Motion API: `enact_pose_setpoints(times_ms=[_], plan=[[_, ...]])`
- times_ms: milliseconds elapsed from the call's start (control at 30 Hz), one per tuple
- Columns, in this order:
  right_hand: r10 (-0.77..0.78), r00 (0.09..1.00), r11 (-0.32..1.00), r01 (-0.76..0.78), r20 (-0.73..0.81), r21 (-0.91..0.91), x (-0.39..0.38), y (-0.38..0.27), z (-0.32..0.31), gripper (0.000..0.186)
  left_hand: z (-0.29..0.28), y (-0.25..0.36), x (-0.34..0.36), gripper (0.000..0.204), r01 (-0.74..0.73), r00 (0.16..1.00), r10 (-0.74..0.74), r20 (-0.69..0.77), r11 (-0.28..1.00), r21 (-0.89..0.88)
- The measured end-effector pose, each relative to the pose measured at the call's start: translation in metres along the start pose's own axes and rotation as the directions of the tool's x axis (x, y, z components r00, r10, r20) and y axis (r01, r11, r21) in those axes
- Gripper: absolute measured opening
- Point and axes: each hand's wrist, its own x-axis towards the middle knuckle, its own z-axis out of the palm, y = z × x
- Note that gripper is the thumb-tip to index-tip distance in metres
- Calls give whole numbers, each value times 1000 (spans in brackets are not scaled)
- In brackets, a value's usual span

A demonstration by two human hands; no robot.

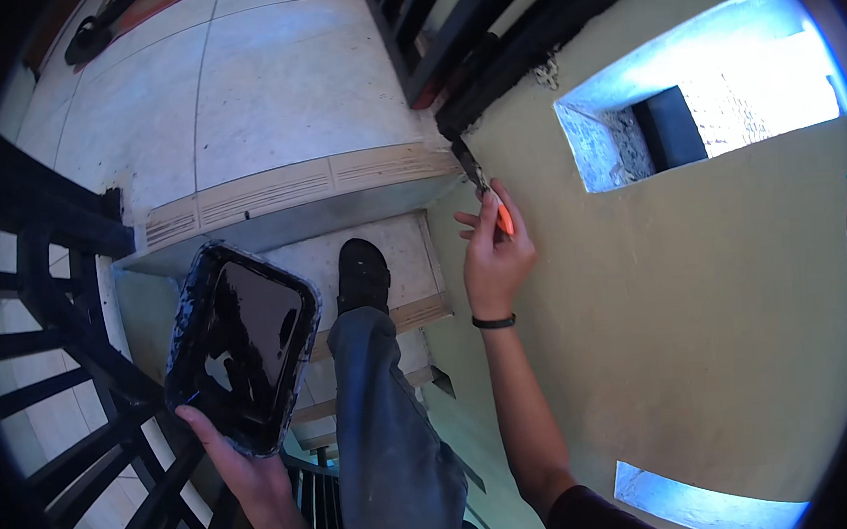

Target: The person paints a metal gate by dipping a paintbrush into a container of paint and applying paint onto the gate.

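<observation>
Tiled stairs (pixel 266 192), green wall (pixel 674 299) at three o'clock — black tray (pixel 187 315) at eight, left hand (pixel 249 473) gripping it; orange-handled brush (pixel 476 173) at one, right hand (pixel 497 263) pinching it.

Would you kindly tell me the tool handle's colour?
The handle shows orange in the head view.

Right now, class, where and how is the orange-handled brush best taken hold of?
Probably by its orange handle, coming from the picture's lower side, where the right hand holds it. The slim brush slants, its dark end pointing up and left toward the step's corner, so gripping the lower end should keep skin off the blackened part.
</observation>
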Motion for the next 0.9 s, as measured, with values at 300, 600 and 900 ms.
enact_pose_setpoints(times_ms=[300, 600, 900], plan=[[470, 879, 722, -335, -74, 606, 22, -6, 35, 48, 15, -3, -8, 66, -32, 998, 34, -60, 999, 43], [461, 887, 704, -359, -9, 613, 6, -18, 8, 51, 21, 0, -11, 67, -30, 999, 32, -32, 999, 39], [439, 898, 629, -286, -26, 723, 18, -35, 13, 51, 21, 4, -15, 70, -78, 996, 82, -39, 992, 104]])
